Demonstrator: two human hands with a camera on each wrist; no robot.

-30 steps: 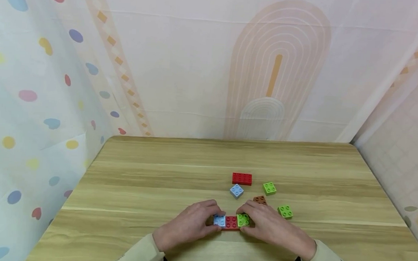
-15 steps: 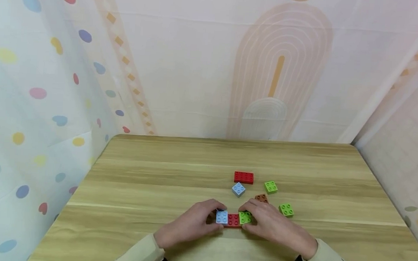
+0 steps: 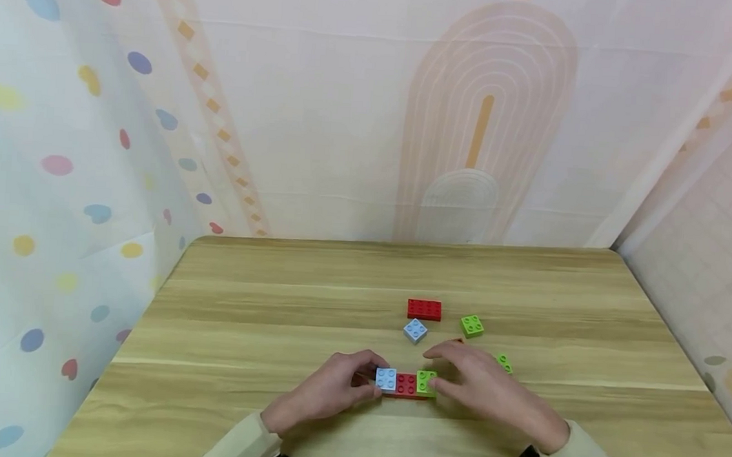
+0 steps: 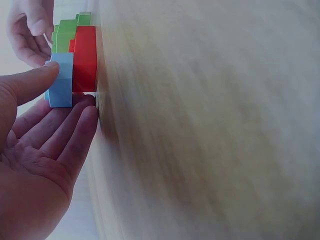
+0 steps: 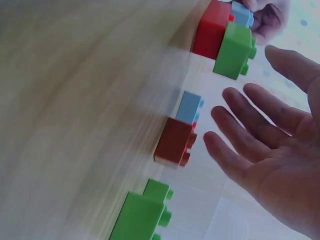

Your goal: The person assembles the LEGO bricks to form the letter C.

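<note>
Pinch by left hand (image 3: pixel 335 389), spread by right hand (image 3: pixel 488 383)

Thumb and fingertips of the left hand pinch the light blue brick (image 3: pixel 386 379), studs up on the left end of a long red brick (image 3: pixel 405 383). The right hand's fingers are apart, its thumb just beside the green brick (image 3: pixel 424 381) on the right end. Beyond them on the wooden table (image 3: pixel 275 306) lie another red brick (image 3: pixel 424 309), a smaller blue brick (image 3: pixel 415 330) turned diagonally and a loose green brick (image 3: pixel 472 326). A brown brick (image 5: pixel 172 140) and one more green brick (image 3: pixel 504 363) lie near the right hand. A printed curtain (image 3: pixel 316 115) hangs behind.
</note>
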